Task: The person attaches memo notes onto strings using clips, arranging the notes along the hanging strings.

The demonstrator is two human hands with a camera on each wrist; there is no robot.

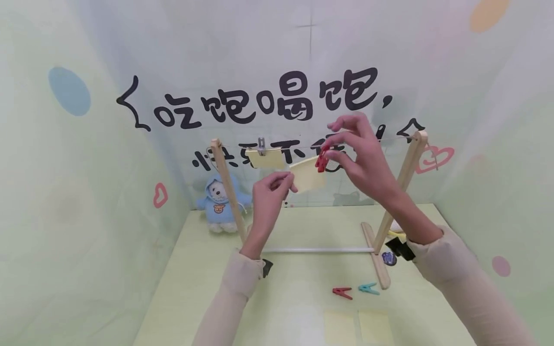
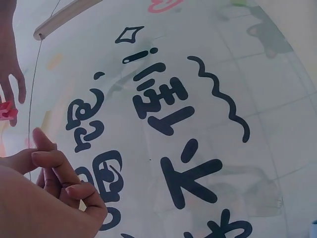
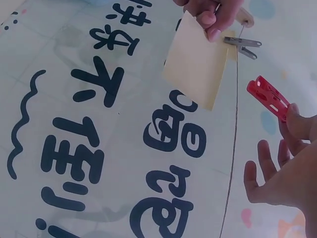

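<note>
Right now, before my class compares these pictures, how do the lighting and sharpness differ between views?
Head view: brightest, with the pale paper squares almost blending into the table; left wrist view: dimmer, the left hand shaded, the lettering crisp; right wrist view: also greyish, the red clip in the right hand clearly outlined.

left post (image 1: 228, 185) and right post (image 1: 409, 166) flanked an open passage above the white rod (image 1: 318, 250); string (image 3: 236, 114) and clipped note (image 1: 265, 160) formed its upper obstacles.
</note>
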